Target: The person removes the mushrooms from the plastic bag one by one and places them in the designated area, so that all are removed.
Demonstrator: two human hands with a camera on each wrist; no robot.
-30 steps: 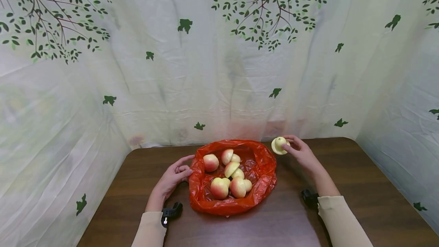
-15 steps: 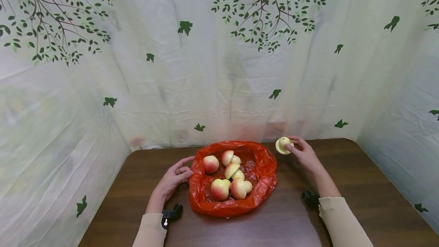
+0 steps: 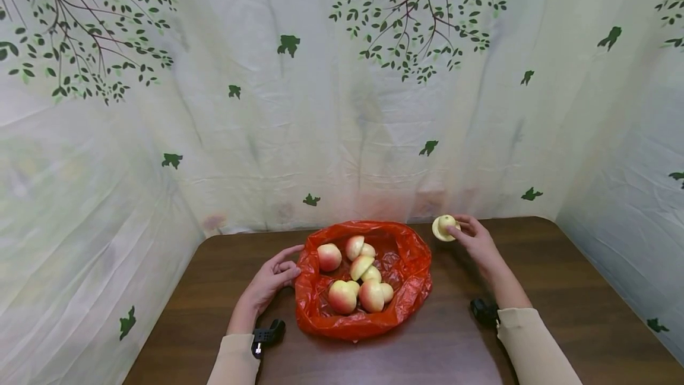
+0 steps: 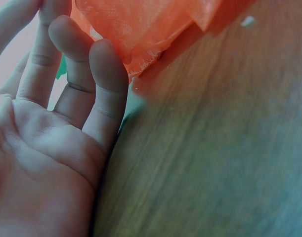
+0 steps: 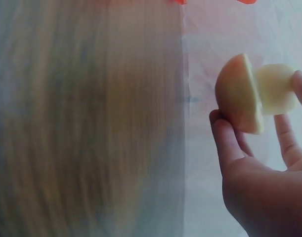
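Note:
In the head view my right hand (image 3: 474, 243) pinches a mushroom (image 3: 445, 227) above the far side of the table, to the right of a red plastic bag (image 3: 417, 290). The right wrist view shows this mushroom (image 5: 238, 96) tipped sideways, its rounded reddish-yellow cap and pale stem held between thumb and fingers. My left hand (image 3: 269, 278) touches the bag's left side with loosely bent fingers (image 4: 108, 66). Several more mushrooms with red and yellow caps, such as one cap (image 3: 342, 297), lie inside the bag, whose rim is rolled wide.
The brown wooden table (image 3: 566, 302) has a rounded far right corner. Behind it hangs a pale curtain (image 3: 342, 153) printed with branches and green leaves, with side panels left and right. Black cameras (image 3: 269, 335) sit on both wrists.
My right hand has shifted a little to the right with the mushroom, away from the bag. The left hand stays at the bag's side, and the mushrooms inside lie as before.

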